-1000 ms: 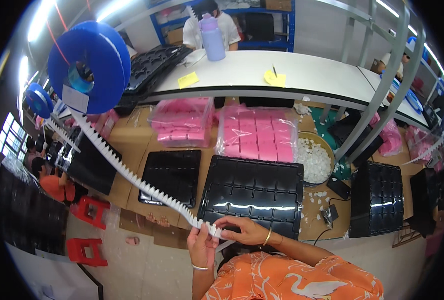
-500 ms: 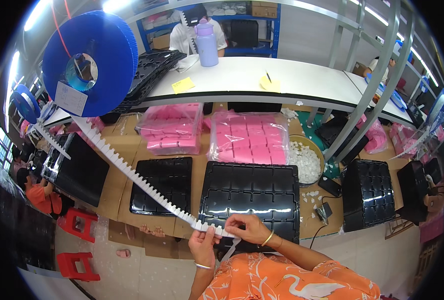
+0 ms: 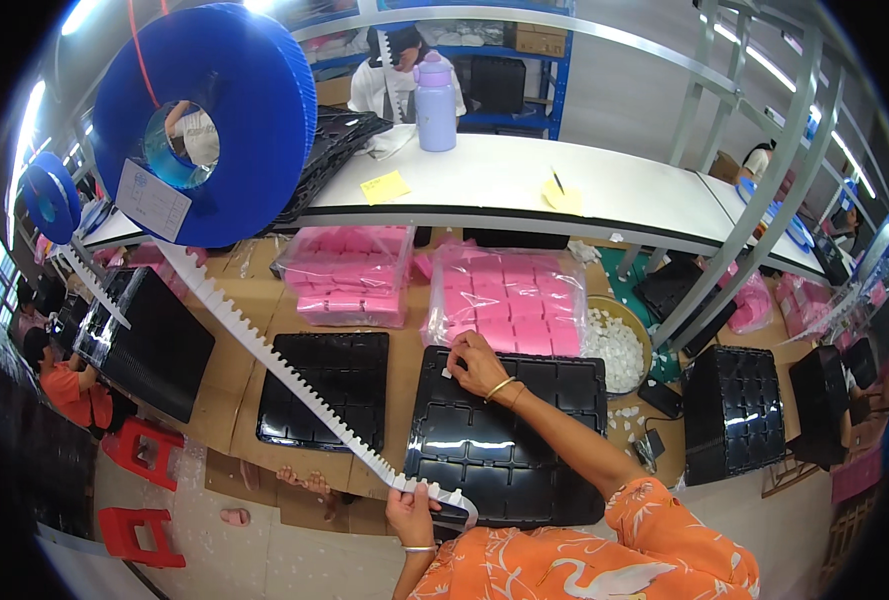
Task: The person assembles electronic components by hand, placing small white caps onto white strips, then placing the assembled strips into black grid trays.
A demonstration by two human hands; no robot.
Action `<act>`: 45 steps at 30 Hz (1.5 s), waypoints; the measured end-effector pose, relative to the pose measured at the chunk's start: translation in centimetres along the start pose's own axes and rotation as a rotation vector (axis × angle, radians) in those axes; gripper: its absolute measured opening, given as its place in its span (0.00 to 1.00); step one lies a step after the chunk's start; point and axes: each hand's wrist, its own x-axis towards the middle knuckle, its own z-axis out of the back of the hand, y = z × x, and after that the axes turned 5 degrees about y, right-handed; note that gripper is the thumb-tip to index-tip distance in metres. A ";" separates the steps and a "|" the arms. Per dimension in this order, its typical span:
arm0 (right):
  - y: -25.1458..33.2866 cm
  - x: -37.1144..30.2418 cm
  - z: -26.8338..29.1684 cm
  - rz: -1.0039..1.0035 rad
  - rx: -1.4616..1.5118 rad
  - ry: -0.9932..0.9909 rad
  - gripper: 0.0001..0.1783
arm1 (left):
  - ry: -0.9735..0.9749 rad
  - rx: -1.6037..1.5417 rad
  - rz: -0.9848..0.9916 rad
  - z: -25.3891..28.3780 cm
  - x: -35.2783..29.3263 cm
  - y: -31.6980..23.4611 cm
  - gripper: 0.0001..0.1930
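Observation:
A long white strip with tooth-like pieces along one edge runs down from a big blue reel at the upper left. My left hand pinches this strip near its lower end, where it bends over the near edge of a black compartmented tray. Over the far left corner of that tray is my right hand, fingers pinched together. A small white piece shows at its fingertips. Another black tray lies to the left, partly behind the strip.
Bagged pink foam trays lie behind the trays. A round yellowish bowl holds white pieces, with others scattered beside it. Stacked black trays stand at right. A white shelf bears a lilac bottle. Red stools are at lower left.
My right hand has left the strip and reached forward to the tray's far left corner with a small white piece. My left hand has stayed on the strip, slightly lower. The view has shifted a little.

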 end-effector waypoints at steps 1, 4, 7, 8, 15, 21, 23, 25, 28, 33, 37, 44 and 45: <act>-0.3 0.5 -0.3 -0.004 -0.027 0.005 0.04 | -0.005 -0.006 -0.003 0.1 -0.2 0.0 0.09; -1.3 1.2 -0.8 -0.010 -0.133 0.054 0.03 | -0.025 -0.016 0.015 0.1 -0.4 0.2 0.10; -1.4 1.0 -1.1 0.072 -0.128 -0.005 0.03 | -0.005 0.011 0.003 0.3 -0.6 0.2 0.11; -1.3 1.1 -1.3 0.073 -0.124 0.001 0.03 | -0.002 0.010 0.013 0.4 -0.6 0.2 0.11; -2.6 1.6 -0.5 0.012 -0.209 0.165 0.04 | 0.037 0.009 0.008 -0.3 -0.1 0.6 0.15; -2.8 2.3 -3.5 0.092 -0.277 0.145 0.07 | -0.001 0.092 -0.049 1.3 0.3 3.1 0.19; -1.2 1.4 -3.2 0.064 -0.201 0.339 0.06 | -0.003 0.055 -0.004 1.6 0.4 3.8 0.19; 1.5 -1.8 -3.1 0.285 -0.190 0.214 0.05 | -0.016 0.061 -0.059 2.4 1.1 5.0 0.20; 7.2 -5.8 -0.6 0.157 0.360 0.128 0.03 | 0.033 0.046 -0.009 3.9 2.1 6.1 0.20; 8.9 -11.3 1.4 -0.308 1.175 0.432 0.06 | 0.079 0.020 0.065 1.4 0.5 0.7 0.18; 8.0 -14.2 4.0 -0.512 1.386 0.434 0.10 | 0.115 -0.056 0.117 -0.3 -0.3 -1.8 0.18; 8.6 -17.5 7.0 -0.559 1.233 0.513 0.11 | 0.246 -0.105 0.117 -3.6 -1.2 -3.6 0.15; 9.1 -17.6 6.9 -0.564 1.115 0.515 0.12 | 0.253 -0.099 0.114 -3.4 -1.3 -3.6 0.15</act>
